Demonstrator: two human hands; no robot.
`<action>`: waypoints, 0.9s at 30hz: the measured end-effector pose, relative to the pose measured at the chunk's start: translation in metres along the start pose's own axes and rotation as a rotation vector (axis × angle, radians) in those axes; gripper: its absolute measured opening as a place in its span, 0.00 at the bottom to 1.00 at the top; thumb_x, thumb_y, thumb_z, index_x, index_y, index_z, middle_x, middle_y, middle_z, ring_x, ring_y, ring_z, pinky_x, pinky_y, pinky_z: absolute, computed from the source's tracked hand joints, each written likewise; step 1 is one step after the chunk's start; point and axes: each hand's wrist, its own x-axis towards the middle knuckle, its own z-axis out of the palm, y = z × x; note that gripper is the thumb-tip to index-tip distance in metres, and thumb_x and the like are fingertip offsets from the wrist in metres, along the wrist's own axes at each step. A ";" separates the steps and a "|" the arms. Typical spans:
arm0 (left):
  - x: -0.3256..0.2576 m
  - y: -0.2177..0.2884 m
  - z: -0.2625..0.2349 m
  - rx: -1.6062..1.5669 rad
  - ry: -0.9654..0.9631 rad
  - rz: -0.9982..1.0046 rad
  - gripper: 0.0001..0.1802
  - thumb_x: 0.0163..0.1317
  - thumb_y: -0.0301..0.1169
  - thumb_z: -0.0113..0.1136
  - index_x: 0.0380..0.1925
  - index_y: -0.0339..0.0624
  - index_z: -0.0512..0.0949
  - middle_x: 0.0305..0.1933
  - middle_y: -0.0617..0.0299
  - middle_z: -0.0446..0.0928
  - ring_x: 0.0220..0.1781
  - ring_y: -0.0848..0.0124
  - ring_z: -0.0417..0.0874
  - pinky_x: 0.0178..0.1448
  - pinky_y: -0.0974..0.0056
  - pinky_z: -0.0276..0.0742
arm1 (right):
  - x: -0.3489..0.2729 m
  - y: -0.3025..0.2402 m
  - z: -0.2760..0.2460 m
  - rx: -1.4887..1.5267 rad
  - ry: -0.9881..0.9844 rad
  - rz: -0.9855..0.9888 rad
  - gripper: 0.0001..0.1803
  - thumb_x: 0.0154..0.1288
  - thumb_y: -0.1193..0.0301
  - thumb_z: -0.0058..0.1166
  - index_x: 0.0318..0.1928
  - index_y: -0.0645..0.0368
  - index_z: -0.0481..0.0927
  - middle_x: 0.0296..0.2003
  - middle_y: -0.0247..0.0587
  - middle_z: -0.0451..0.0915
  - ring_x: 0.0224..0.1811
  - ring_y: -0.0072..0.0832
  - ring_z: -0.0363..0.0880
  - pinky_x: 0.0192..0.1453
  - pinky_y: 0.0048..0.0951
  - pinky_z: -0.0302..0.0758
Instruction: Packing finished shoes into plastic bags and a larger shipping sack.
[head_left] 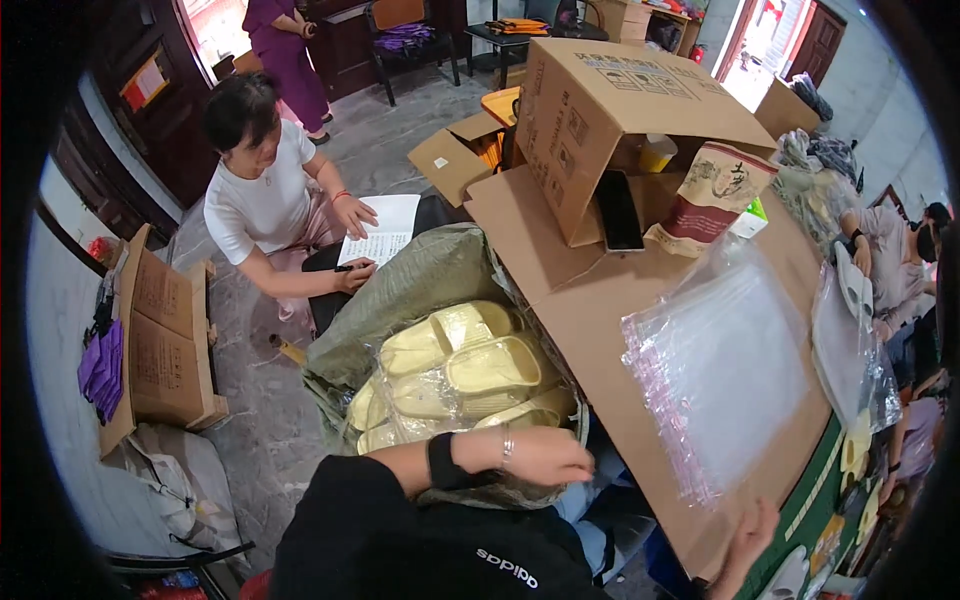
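My left hand [545, 458], with a black band and a bracelet at the wrist, hovers over the near edge of an open sack. Its fingers are loosely bent and nothing shows in them. Pale yellow slippers [490, 365], some wrapped in clear plastic, fill the grey-green sack [400, 280]. At the lower right, my right hand [750, 540] is over the cardboard-covered table [640, 440], its fingers stretched out and holding nothing visible. Nearest to it lies a stack of clear plastic bags [725, 375] with pinkish edges.
A large cardboard box [610, 120] stands on the table, with a phone [619, 210] and a red-and-tan pouch [712, 198] by its opening. Across the sack, a seated person [270, 200] writes in a notebook [385, 230]. More slippers [855, 450] lie along the green surface at right.
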 end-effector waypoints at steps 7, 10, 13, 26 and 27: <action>0.137 0.041 0.028 0.422 0.150 0.371 0.16 0.56 0.35 0.53 0.42 0.38 0.72 0.46 0.51 0.70 0.55 0.55 0.67 0.58 0.52 0.62 | -0.004 0.215 -0.048 -0.710 0.010 0.323 0.28 0.58 0.64 0.53 0.57 0.65 0.65 0.52 0.56 0.70 0.56 0.49 0.67 0.60 0.42 0.62; 0.189 0.030 0.051 0.588 0.222 0.308 0.22 0.52 0.36 0.56 0.46 0.38 0.71 0.56 0.49 0.65 0.63 0.52 0.59 0.64 0.44 0.54 | 0.001 0.221 -0.037 -0.823 -0.200 0.599 0.31 0.62 0.55 0.47 0.57 0.66 0.66 0.54 0.59 0.68 0.57 0.51 0.66 0.60 0.42 0.63; 0.229 0.037 0.060 0.678 0.233 0.246 0.27 0.50 0.36 0.58 0.51 0.40 0.70 0.63 0.49 0.58 0.68 0.48 0.51 0.66 0.38 0.45 | -0.032 0.251 -0.044 -0.624 -0.228 0.781 0.33 0.64 0.49 0.40 0.56 0.67 0.67 0.53 0.61 0.68 0.56 0.52 0.66 0.59 0.42 0.63; 0.270 0.017 0.076 0.678 0.142 -0.054 0.28 0.55 0.34 0.51 0.59 0.52 0.66 0.69 0.54 0.51 0.70 0.45 0.44 0.66 0.33 0.39 | -0.063 0.298 -0.066 -1.428 -0.017 0.435 0.33 0.62 0.43 0.38 0.26 0.62 0.78 0.27 0.46 0.77 0.27 0.39 0.75 0.27 0.39 0.70; 0.271 0.017 0.076 0.679 0.137 -0.050 0.28 0.55 0.34 0.51 0.59 0.52 0.66 0.69 0.54 0.51 0.70 0.45 0.44 0.66 0.33 0.39 | -0.065 0.297 -0.064 -1.379 0.036 0.439 0.32 0.61 0.44 0.39 0.27 0.62 0.79 0.27 0.47 0.77 0.28 0.40 0.75 0.28 0.40 0.70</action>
